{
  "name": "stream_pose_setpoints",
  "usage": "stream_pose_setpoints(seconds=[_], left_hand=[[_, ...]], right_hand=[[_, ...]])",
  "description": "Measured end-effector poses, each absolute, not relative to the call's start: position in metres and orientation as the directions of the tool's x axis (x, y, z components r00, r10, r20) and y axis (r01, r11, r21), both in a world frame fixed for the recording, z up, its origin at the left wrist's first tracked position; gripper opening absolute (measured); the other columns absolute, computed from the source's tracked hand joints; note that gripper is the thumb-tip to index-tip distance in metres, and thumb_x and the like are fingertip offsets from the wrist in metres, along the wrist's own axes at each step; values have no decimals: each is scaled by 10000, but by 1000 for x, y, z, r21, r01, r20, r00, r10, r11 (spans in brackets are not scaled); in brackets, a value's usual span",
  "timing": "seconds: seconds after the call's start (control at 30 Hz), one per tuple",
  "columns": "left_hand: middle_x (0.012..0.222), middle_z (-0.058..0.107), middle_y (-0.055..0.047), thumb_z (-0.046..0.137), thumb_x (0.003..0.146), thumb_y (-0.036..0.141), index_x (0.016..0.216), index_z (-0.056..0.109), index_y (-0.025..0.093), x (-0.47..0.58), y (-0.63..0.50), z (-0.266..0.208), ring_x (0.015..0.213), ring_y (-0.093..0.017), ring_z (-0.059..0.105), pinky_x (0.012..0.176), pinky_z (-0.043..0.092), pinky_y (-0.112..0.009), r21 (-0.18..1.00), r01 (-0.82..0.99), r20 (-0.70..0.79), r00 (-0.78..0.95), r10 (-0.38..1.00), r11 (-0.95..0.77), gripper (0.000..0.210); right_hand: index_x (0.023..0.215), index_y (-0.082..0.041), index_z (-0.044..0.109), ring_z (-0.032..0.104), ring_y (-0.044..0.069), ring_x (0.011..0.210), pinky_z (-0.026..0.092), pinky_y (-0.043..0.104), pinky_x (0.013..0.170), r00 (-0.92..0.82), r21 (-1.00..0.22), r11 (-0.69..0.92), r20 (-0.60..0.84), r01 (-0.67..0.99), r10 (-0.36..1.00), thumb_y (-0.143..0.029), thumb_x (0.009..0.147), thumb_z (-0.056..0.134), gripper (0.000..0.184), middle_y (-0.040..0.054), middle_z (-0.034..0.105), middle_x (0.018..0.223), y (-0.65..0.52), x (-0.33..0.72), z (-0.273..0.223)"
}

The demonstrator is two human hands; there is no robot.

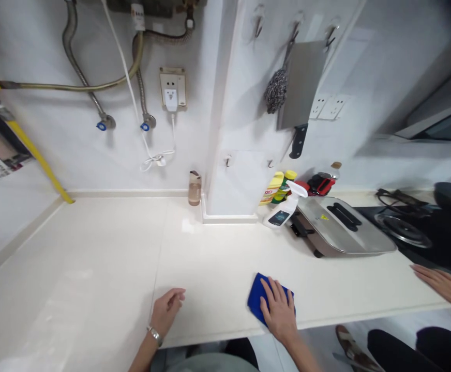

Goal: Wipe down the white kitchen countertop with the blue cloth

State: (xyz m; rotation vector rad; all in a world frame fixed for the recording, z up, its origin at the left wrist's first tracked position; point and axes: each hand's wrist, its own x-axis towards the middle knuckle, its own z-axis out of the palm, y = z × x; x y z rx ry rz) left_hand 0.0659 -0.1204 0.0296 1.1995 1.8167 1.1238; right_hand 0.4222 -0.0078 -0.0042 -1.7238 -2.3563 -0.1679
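Observation:
My right hand lies flat on a blue cloth, pressing it onto the white countertop near the front edge. To its left, my left hand rests on the counter with loosely curled fingers and holds nothing. A metal watch sits on that wrist.
A spray bottle, yellow bottles and a steel electric griddle stand at the back right, beside a black gas stove. A small brown bottle stands by the wall. A cleaver hangs above. Another person's hand rests at far right.

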Motion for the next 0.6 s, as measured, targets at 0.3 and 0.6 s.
stream_pose_setpoints(seconds=[0.3, 0.6], left_hand=[[847, 755, 4, 464, 832, 383, 952, 703, 274, 79, -130, 27, 757, -161, 668, 761, 533, -307, 799, 535, -29, -419, 907, 273, 289], [844, 748, 18, 417, 860, 376, 962, 694, 282, 82, -131, 25, 715, -148, 647, 744, 500, -297, 749, 596, -15, -422, 906, 290, 310]], right_hand=[[1448, -207, 335, 225, 299, 1427, 182, 596, 1139, -203, -208, 259, 256, 943, 945, -495, 946, 264, 583, 103, 326, 1530, -21, 342, -3], [1362, -217, 439, 306, 350, 1388, 287, 612, 1085, -451, -95, 561, 491, 823, 745, -474, 883, 515, 550, 113, 434, 1461, -30, 373, -18]])
